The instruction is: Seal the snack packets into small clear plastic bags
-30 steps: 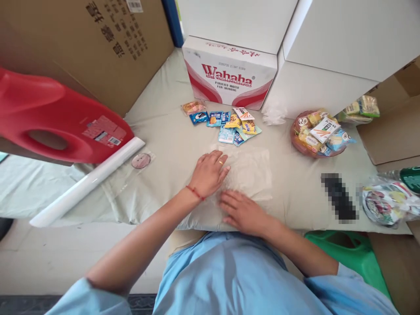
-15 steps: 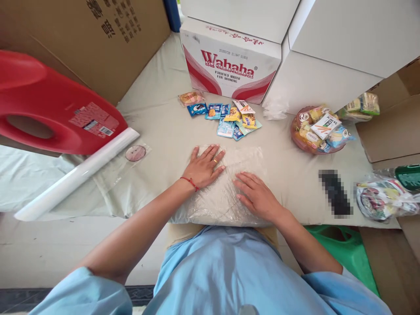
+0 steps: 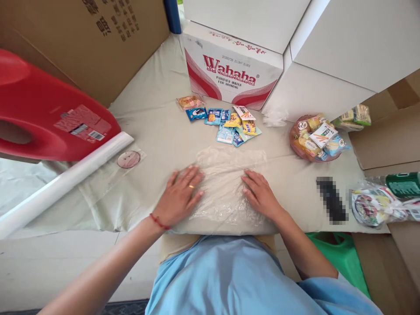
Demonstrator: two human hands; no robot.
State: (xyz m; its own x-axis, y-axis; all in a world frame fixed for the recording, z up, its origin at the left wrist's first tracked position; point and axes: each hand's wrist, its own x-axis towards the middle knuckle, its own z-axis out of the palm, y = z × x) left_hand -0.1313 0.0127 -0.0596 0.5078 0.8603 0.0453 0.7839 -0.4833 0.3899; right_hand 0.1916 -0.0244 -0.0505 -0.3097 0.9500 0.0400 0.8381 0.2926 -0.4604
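Note:
A crinkled sheet of clear plastic film [image 3: 226,183] lies on the pale cloth-covered table [image 3: 157,131] right in front of me. My left hand [image 3: 181,194] rests flat on the film's left edge, fingers spread, with a ring and a red wrist string. My right hand [image 3: 260,194] lies flat on the film's right part, fingers stretched out. Neither hand holds anything. Beyond the film sits a small pile of snack packets [image 3: 226,123].
A white roll [image 3: 62,186] and a red jug [image 3: 49,118] lie at the left, with a round sticker [image 3: 128,159] nearby. A Wahaha carton [image 3: 229,72], white boxes and a brown carton line the back. A bowl of snacks [image 3: 313,138], a dark blurred object [image 3: 331,200] and a bagged item [image 3: 374,205] sit right.
Both hands slid apart and toward me across the film: the left hand moved left and down, the right hand stayed on the right part. The film now looks more bunched in the middle.

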